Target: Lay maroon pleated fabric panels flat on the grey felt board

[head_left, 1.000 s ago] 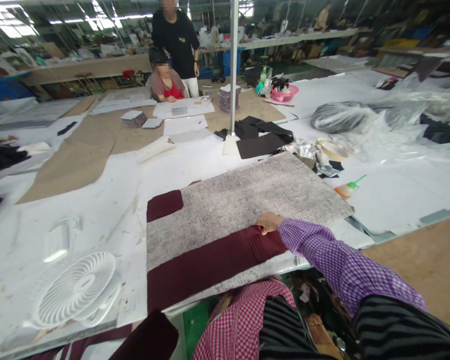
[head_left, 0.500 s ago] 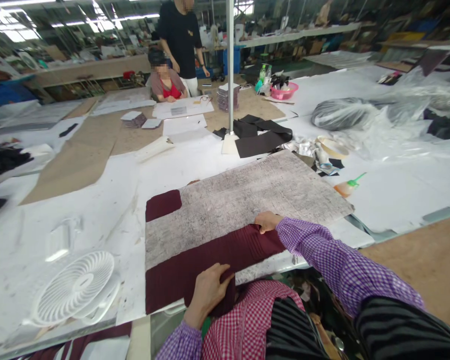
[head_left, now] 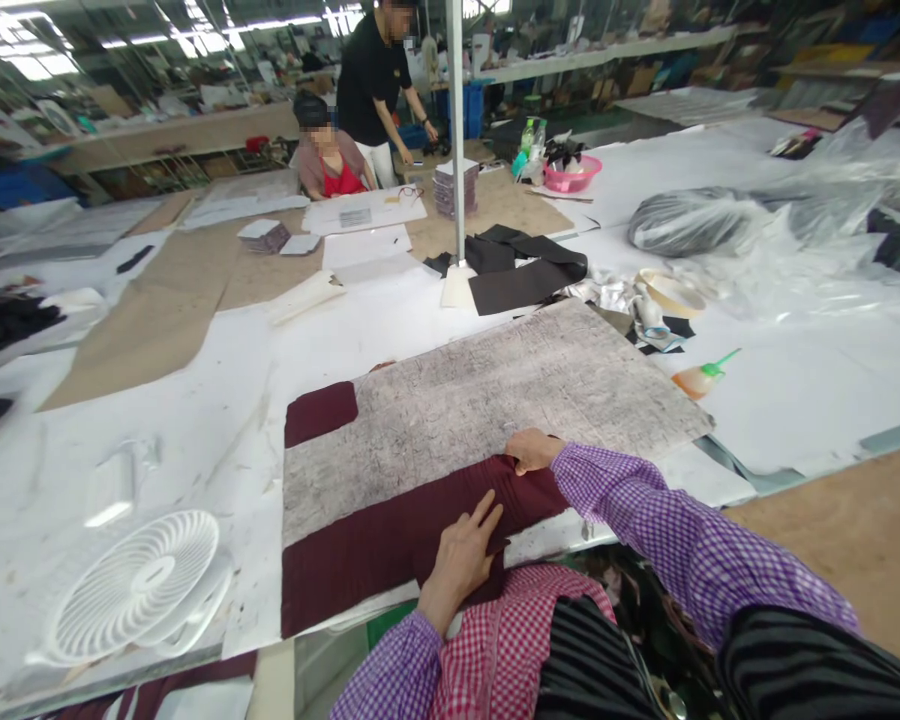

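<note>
A long strip of maroon fabric lies along the near edge of a grey mottled board. My right hand is closed on the strip's far edge near its right end, and small creases run out from the fingers. Closer to me, my left hand rests on the strip with its fingers stretched out and apart. Under that palm a darker fold of the fabric reaches over the table edge, partly hidden. A smaller maroon piece sits at the board's far left corner.
On the left stands a white fan. A metal pole rises behind the board, beside black fabric pieces. To the right are a tape roll and an orange bottle with a green nozzle. Two people are across the table.
My left hand has slid right and away from me along the maroon fabric, its fingers now spread. My right hand keeps its hold. The standing person across the table has leaned over, arms reaching down.
</note>
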The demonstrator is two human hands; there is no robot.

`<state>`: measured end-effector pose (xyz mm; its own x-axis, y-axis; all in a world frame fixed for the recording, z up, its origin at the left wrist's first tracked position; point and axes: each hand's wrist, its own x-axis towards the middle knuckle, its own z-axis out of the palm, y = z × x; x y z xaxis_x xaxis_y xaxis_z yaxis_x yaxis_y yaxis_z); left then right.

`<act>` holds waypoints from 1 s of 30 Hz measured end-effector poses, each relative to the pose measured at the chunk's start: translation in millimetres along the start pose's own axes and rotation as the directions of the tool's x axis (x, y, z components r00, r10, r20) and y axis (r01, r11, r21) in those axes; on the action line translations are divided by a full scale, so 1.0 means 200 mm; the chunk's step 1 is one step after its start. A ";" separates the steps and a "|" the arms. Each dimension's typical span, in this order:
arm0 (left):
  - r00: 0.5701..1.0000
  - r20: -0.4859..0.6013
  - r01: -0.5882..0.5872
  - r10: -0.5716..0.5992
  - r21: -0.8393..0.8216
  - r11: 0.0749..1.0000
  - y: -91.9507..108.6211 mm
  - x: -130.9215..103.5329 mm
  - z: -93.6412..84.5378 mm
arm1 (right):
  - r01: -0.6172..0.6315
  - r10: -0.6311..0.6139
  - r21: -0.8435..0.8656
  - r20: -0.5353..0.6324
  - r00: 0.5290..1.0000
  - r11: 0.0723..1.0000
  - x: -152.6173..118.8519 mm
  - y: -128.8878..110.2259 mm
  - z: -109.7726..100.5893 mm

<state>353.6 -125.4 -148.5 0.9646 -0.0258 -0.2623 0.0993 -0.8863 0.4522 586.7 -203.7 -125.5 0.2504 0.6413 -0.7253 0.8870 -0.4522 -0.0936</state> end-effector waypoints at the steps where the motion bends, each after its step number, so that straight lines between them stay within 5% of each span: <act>1: 1.000 0.005 -0.010 0.010 0.008 1.000 0.00 0.01 0.01 | -0.004 0.004 0.009 -0.010 1.000 1.000 0.00 0.00 0.00; 7: 1.000 0.008 -0.025 0.025 0.029 0.999 -0.02 0.04 0.03 | -0.071 0.075 0.062 -0.069 0.995 0.996 -0.02 0.04 0.02; 17: 1.000 0.005 -0.011 0.011 0.000 1.000 -0.03 0.04 0.03 | -0.168 0.200 0.207 -0.147 0.969 0.964 -0.15 0.27 0.06; 30: 1.000 0.013 -0.001 0.002 -0.043 0.999 -0.03 0.04 0.03 | -0.178 0.262 0.320 -0.241 0.935 0.930 -0.15 0.28 0.15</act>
<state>360.0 -122.2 -158.1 0.9615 -0.0336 -0.2728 0.1083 -0.8657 0.4887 617.5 -268.3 -129.3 0.5597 0.6305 -0.5377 0.6565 -0.7334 -0.1767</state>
